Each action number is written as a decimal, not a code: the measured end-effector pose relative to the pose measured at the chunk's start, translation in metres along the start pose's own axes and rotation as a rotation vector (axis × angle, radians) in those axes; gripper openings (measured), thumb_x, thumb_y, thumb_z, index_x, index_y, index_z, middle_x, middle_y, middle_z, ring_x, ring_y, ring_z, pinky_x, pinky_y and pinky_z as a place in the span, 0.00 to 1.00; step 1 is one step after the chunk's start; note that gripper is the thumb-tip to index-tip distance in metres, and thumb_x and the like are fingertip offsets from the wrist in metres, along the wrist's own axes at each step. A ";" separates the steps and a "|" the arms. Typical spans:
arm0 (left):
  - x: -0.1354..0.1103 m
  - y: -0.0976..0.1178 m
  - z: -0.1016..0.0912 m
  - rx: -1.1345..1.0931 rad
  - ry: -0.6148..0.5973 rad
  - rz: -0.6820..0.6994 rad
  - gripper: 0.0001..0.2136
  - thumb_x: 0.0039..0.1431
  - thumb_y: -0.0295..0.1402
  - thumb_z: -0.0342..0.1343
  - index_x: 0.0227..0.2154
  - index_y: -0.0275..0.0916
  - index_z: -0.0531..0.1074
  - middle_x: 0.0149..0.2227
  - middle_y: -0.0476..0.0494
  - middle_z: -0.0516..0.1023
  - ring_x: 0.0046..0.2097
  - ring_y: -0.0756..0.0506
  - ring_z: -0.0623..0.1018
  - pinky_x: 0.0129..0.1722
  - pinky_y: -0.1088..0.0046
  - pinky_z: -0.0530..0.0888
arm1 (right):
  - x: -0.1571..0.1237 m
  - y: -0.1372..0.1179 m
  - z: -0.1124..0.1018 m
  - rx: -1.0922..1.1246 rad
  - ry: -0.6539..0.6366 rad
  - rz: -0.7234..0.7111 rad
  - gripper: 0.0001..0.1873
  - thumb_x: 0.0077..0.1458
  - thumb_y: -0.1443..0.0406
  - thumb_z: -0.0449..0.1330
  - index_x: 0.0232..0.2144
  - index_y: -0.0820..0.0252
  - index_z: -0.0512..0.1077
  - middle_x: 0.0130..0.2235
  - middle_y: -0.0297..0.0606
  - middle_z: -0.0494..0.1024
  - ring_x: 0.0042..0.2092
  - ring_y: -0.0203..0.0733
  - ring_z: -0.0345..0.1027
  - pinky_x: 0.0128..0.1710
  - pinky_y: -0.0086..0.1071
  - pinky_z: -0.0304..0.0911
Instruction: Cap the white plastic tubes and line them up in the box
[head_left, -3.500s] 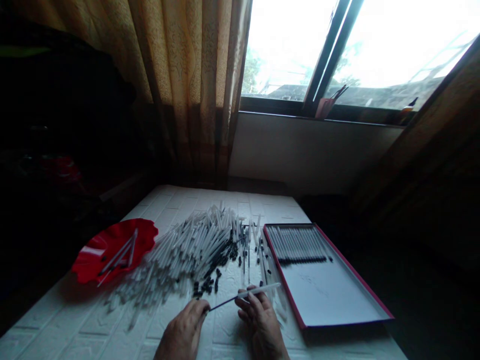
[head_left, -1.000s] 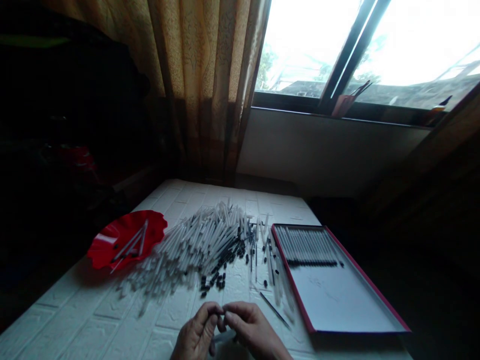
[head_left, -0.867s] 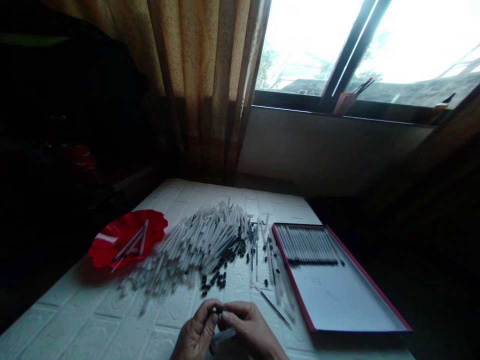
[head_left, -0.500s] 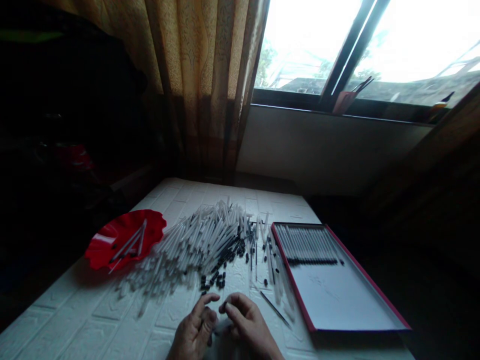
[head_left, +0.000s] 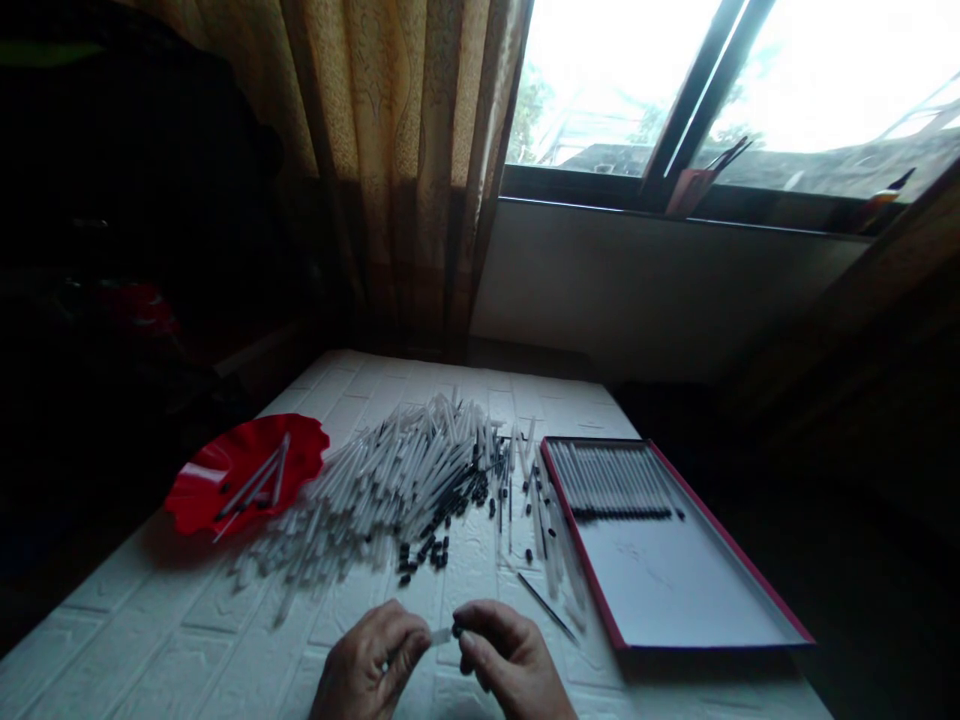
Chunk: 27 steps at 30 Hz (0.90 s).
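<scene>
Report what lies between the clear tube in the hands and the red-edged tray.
Between the clear tube in the left hand and right hand and the tray, a thin black rod lies on the table.

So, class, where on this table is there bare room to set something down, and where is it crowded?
The lower half of the tray is free, below its row of tubes. The table is also free at front left, between the heap of tubes and the left hand. It is crowded in the middle, around the black caps.
</scene>
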<state>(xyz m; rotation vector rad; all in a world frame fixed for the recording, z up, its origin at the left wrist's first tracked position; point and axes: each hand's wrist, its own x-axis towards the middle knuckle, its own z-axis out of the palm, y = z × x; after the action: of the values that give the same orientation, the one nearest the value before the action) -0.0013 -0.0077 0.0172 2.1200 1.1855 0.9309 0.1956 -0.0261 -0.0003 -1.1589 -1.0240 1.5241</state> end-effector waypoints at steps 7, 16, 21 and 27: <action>-0.001 0.000 0.002 0.061 0.013 0.019 0.14 0.67 0.43 0.48 0.30 0.45 0.74 0.28 0.52 0.78 0.31 0.50 0.79 0.32 0.81 0.73 | -0.003 -0.007 0.000 -0.167 -0.042 -0.260 0.10 0.54 0.58 0.64 0.36 0.58 0.78 0.30 0.37 0.75 0.28 0.37 0.68 0.30 0.30 0.64; -0.001 0.002 0.002 0.087 0.014 0.047 0.15 0.68 0.42 0.46 0.30 0.45 0.74 0.28 0.51 0.78 0.31 0.49 0.79 0.31 0.80 0.73 | -0.003 -0.010 0.000 -0.515 -0.014 -0.536 0.09 0.59 0.66 0.57 0.39 0.58 0.77 0.33 0.42 0.78 0.29 0.38 0.70 0.27 0.26 0.65; 0.001 0.004 0.002 0.094 0.035 0.075 0.16 0.68 0.43 0.46 0.30 0.44 0.75 0.27 0.51 0.77 0.30 0.49 0.79 0.30 0.81 0.73 | -0.002 -0.013 0.002 -0.618 -0.004 -0.570 0.09 0.58 0.68 0.57 0.38 0.57 0.77 0.32 0.42 0.79 0.29 0.38 0.72 0.28 0.26 0.66; 0.003 0.007 0.000 0.136 0.014 0.104 0.18 0.68 0.44 0.44 0.29 0.44 0.74 0.26 0.51 0.77 0.29 0.49 0.78 0.29 0.81 0.73 | -0.002 -0.022 0.001 -0.812 -0.037 -0.589 0.08 0.56 0.68 0.57 0.35 0.60 0.77 0.28 0.41 0.80 0.27 0.38 0.73 0.27 0.25 0.65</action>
<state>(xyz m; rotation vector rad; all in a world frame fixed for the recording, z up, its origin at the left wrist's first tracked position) 0.0029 -0.0085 0.0228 2.3058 1.1850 0.9353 0.1992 -0.0232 0.0216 -1.1847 -1.9008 0.6570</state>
